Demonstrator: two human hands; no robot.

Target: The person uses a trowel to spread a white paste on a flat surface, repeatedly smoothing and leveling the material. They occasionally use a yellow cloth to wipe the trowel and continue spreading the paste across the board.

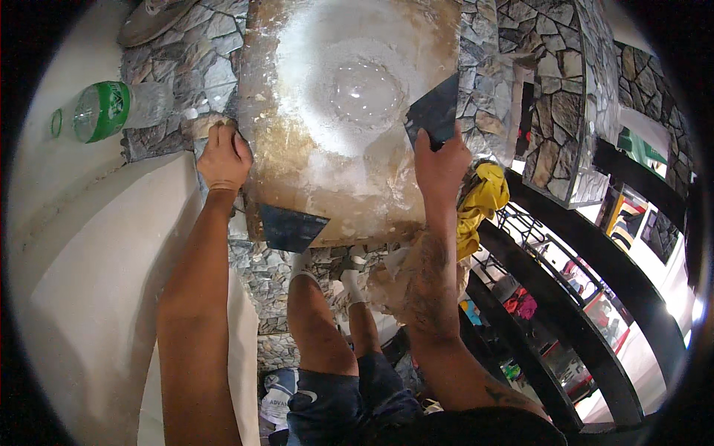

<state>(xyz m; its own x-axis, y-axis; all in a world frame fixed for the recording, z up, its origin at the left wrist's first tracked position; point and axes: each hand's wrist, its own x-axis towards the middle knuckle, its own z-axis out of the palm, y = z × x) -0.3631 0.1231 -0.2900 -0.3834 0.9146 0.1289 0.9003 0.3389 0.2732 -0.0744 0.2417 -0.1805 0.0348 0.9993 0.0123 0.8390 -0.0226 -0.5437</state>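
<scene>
A worn wooden board (357,186) lies before me, with a ring of white-grey powder (301,97) on it. Inside the ring sits a round, shiny pool of liquid (364,91). My right hand (440,160) grips a dark, flat, straight-edged scraper plate (435,113) at the board's right side, thumb on its face. Its tip points toward the ring. At the board's left edge my left hand (225,157) is closed, fingers curled; whatever lies under them is hidden. A second dark flat plate (291,227) rests on the near left corner of the board.
A transparent plastic bottle with a green label (111,111) lies at the left on a stone-patterned surface (197,63). Yellow cloth (482,204) hangs beside my right forearm. Black railing bars (565,297) slope down at the right, with a lower level behind them. A white curved wall (97,260) stands left.
</scene>
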